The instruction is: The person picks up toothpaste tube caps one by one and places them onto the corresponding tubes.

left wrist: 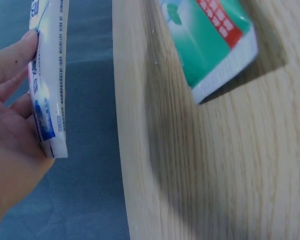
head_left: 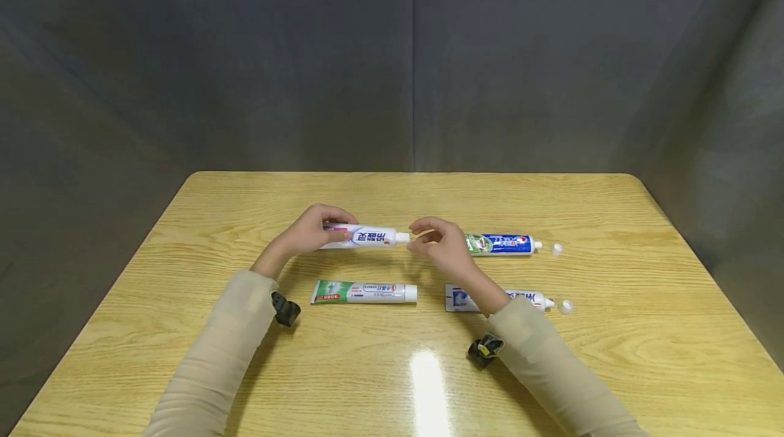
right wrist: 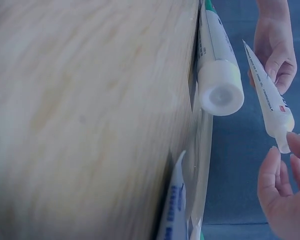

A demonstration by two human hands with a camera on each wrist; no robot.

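Note:
A white toothpaste tube (head_left: 372, 237) with purple-blue lettering is held level above the table by my left hand (head_left: 309, 229), thumb on the near side and fingers on the far side. Its white cap (head_left: 402, 237) points right. The thumb and fingertips of my right hand (head_left: 452, 256) pinch at the end of that cap; in the right wrist view the cap (right wrist: 281, 143) shows between them. In the left wrist view, the flat crimped end of the held tube (left wrist: 55, 147) reaches down by the palm.
Nearer me lies a green-and-white toothpaste tube (head_left: 367, 293) with its cap on. Behind my right hand is a blue-and-green tube (head_left: 511, 244), uncapped, beside a loose white cap (head_left: 557, 249). Under my right forearm lies another uncapped white-and-blue tube (head_left: 531, 299), a second loose cap (head_left: 566, 306) beside it.

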